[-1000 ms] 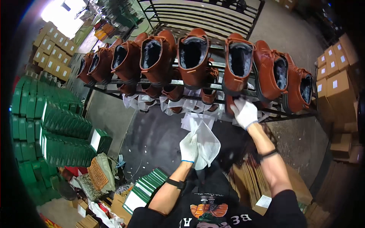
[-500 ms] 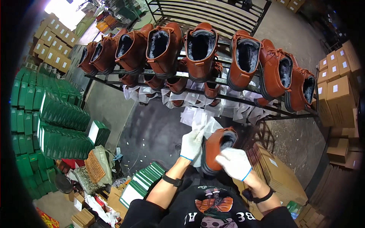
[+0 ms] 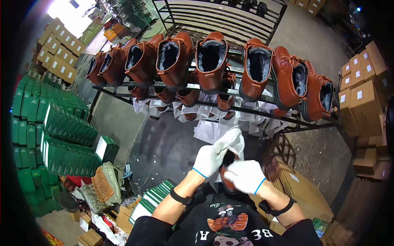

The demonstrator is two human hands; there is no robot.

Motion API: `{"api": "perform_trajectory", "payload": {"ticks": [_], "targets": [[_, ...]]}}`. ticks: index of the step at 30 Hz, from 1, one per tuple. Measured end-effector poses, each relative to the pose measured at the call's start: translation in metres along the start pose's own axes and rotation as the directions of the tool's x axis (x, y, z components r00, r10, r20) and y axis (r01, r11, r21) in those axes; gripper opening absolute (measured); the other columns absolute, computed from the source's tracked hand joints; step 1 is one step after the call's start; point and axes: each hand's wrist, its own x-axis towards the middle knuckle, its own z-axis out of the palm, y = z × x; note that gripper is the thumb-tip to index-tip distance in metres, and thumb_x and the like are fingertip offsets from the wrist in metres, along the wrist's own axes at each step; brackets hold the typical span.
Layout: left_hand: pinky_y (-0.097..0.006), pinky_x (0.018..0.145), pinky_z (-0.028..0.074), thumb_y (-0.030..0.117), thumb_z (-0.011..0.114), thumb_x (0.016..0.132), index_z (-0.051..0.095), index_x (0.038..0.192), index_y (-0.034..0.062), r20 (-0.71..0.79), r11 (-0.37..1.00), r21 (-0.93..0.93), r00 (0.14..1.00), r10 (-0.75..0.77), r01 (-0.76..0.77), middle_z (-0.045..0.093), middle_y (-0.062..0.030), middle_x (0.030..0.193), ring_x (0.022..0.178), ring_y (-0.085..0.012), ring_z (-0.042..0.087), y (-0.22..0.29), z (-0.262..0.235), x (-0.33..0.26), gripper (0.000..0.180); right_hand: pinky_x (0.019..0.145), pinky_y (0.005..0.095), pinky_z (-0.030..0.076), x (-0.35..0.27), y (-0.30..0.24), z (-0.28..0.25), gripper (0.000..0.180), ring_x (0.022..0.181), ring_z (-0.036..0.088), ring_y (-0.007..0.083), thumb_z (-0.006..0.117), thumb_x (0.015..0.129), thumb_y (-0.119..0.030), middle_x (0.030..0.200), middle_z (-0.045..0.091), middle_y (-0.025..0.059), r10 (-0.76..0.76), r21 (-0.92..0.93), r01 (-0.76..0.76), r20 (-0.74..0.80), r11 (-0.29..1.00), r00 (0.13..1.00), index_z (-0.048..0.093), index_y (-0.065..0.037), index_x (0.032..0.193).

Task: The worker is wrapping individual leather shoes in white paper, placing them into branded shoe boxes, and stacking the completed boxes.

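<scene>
My left hand (image 3: pixel 208 160), in a white knit glove with a blue cuff edge, is closed on a thin white wrapping sheet (image 3: pixel 236 141). Just below it, in front of my chest, is a brown lace-up shoe (image 3: pixel 228 186), mostly covered by my hands and the sheet. My right hand (image 3: pixel 246 176), gloved alike, has its fingers curled against the shoe's side. Past my hands, a row of brown fur-lined shoes (image 3: pixel 211 57) stands on the top bars of a black metal rack (image 3: pixel 262 107).
Lower on the rack are more brown shoes (image 3: pixel 189 96) among white sheets (image 3: pixel 209 132). Green shoeboxes (image 3: pixel 67 141) are stacked at the left, others (image 3: pixel 154 199) near my left forearm. Flattened cardboard (image 3: pixel 301 188) leans by my right arm; brown cartons (image 3: pixel 361 104) stand far right.
The shoe between my hands has turned and is now more hidden behind the sheet and gloves. My right hand has moved slightly left, closer to my left hand.
</scene>
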Motion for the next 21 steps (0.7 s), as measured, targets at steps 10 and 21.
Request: {"api": "perform_trajectory", "payload": {"ticks": [10,21], "targets": [[-0.027,0.075,0.054,0.015,0.073,0.106,0.080,0.114,-0.0041,-0.098,0.540,-0.837,0.943,-0.318,0.095,0.078,-0.0017,0.098,0.087,-0.0081,0.067,-0.008,0.011,-0.021,0.022,0.078,0.0466,0.061,0.017,0.037,0.029,0.012,0.088,0.075,0.0375,0.076,0.095,-0.011,0.098,0.077,0.0195,0.293,0.059,-0.362,-0.714,0.930,0.636,0.079,-0.001,0.101],[-0.030,0.072,0.052,0.013,0.067,0.108,0.077,0.099,-0.0029,-0.277,0.528,-0.848,0.812,-0.514,0.044,0.073,-0.0026,0.087,0.083,-0.0094,0.065,-0.081,0.055,0.002,0.021,0.085,0.0428,0.057,0.081,0.034,0.093,0.033,0.092,0.072,0.0369,0.078,0.094,-0.035,0.098,0.073,0.0177,0.541,0.408,-0.500,0.018,0.763,0.841,0.075,-0.006,0.108]]}}
